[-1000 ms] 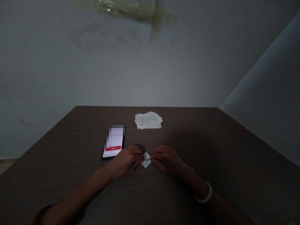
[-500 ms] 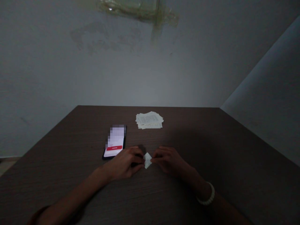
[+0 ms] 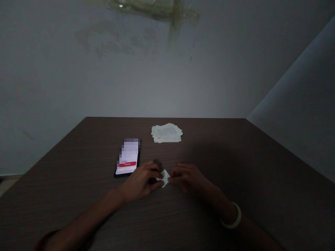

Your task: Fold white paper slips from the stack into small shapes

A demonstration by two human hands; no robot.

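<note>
A small piece of folded paper (image 3: pixel 165 177), white with faint print, lies between my hands low over the table. My left hand (image 3: pixel 143 179) has its thumb and fingers closed on the paper's left side. From the right, my right hand (image 3: pixel 187 177) pinches the paper's right corner; a pale beaded bracelet (image 3: pixel 234 217) circles that wrist. The fingers cover parts of the paper's edges.
A phone (image 3: pixel 128 157) with a lit screen lies just beyond my left hand. Farther back sits a loose stack of printed papers (image 3: pixel 167 132). The brown table (image 3: pixel 104 134) meets a grey wall (image 3: pixel 167 80) carrying strips of yellowish tape (image 3: pixel 154 12).
My left fingers have shifted slightly on the paper, and its left part now shows between them. The right hand stays nearly still. The view has tilted a little.
</note>
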